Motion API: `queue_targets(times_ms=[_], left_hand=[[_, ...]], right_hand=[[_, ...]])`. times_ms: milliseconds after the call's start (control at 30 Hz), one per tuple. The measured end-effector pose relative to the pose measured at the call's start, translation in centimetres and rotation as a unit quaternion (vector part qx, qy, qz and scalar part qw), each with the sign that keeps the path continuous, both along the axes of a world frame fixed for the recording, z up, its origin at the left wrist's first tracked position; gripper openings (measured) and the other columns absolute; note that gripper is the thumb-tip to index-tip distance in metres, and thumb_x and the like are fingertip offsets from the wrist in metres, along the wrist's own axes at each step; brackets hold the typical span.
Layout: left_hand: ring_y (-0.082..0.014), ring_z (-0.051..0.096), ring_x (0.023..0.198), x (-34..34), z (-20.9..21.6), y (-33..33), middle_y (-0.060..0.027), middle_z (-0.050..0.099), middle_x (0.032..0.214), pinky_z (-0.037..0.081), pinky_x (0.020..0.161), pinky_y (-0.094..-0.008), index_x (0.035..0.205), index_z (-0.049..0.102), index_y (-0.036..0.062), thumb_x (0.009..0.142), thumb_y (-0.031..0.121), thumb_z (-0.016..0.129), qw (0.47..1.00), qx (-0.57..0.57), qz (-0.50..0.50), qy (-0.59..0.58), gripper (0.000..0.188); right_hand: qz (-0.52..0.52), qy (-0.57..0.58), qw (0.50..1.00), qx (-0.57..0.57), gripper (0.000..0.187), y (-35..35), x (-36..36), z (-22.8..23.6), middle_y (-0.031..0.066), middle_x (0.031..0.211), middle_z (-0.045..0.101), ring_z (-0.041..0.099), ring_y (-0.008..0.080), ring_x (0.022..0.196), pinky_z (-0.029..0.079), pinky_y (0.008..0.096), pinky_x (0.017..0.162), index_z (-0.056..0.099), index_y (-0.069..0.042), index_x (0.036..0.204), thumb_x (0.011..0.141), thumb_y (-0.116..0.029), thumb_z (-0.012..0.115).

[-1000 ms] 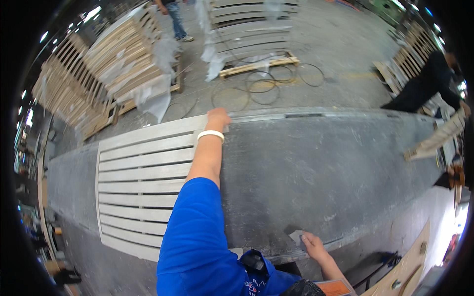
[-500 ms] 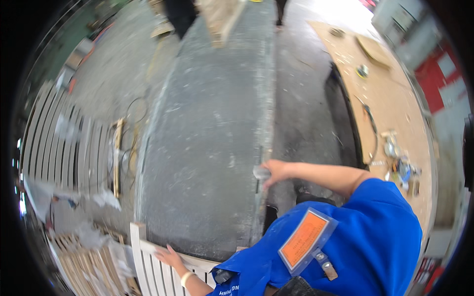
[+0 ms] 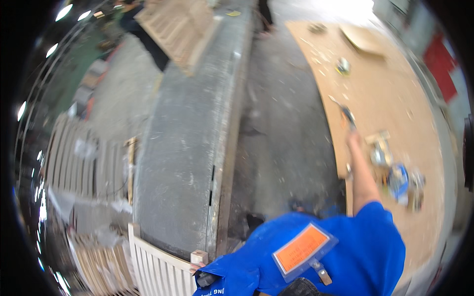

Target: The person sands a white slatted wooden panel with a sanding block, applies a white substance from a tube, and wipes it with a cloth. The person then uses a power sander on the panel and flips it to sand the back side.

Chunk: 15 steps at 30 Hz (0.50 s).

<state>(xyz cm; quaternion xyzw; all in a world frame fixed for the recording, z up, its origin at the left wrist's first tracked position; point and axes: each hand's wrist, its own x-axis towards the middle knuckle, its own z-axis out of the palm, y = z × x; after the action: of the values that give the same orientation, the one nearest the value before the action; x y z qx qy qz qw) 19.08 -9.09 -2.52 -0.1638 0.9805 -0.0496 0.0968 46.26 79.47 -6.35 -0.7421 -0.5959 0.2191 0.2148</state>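
Observation:
My right arm stretches over the plywood-coloured table at the right. At its end my right hand [image 3: 352, 139], smeared by motion, closes at the near end of a dark and orange hand tool [image 3: 347, 116] with a thin pale tip. My left hand [image 3: 196, 267] is mostly hidden by my blue sleeve. Its visible fingers curl at the corner post of a pale slatted wooden panel [image 3: 160, 261], which stands upright at the near end of the long grey bench [image 3: 177, 148].
On the wooden table [image 3: 414, 123] lie a blue-rimmed roll [image 3: 398, 180], a small can [image 3: 342, 66] and a curved board [image 3: 363, 40]. Slatted panels [image 3: 74, 163] are stacked at left. Beyond the bench, a person [image 3: 148, 42] is beside a wooden panel [image 3: 175, 29].
My right hand has left the bench edge, where it held a small greyish piece, and swung right to the tool. My left hand has shifted right along the slatted panel. The view has turned.

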Motion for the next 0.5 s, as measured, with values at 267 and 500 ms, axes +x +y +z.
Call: queue_targets(times_ms=[267, 500], left_hand=[[-0.0453, 0.021, 0.141, 3.7, 3.3, 3.7, -0.0356, 0.012, 0.151, 0.022, 0.114, -0.0490, 0.152, 0.014, 0.0067, 0.076, 0.056, 0.069, 0.991, 0.107, -0.019, -0.081, 0.106], [-0.0459, 0.015, 0.142, 2.8, 4.1, 4.1, -0.0351, 0.010, 0.152, 0.020, 0.117, -0.0438, 0.151, 0.014, 0.0035, 0.074, 0.053, 0.072, 0.986, 0.120, 0.008, -0.115, 0.109]], right_hand=[[0.056, -0.029, 0.996, -0.063, 0.040, 10.6, 5.2, -4.3, 0.0267, 0.113, 0.062, 0.058, 0.0425, 0.109, 0.045, 0.0488, 0.091, 0.061, -0.002, 0.114, 0.096, -0.031, 0.040], [0.163, -0.122, 0.975, -0.085, 0.043, 10.9, 3.6, -7.0, 0.0258, 0.123, 0.058, 0.056, 0.0411, 0.113, 0.044, 0.0473, 0.094, 0.057, 0.001, 0.116, 0.099, -0.028, 0.030]])
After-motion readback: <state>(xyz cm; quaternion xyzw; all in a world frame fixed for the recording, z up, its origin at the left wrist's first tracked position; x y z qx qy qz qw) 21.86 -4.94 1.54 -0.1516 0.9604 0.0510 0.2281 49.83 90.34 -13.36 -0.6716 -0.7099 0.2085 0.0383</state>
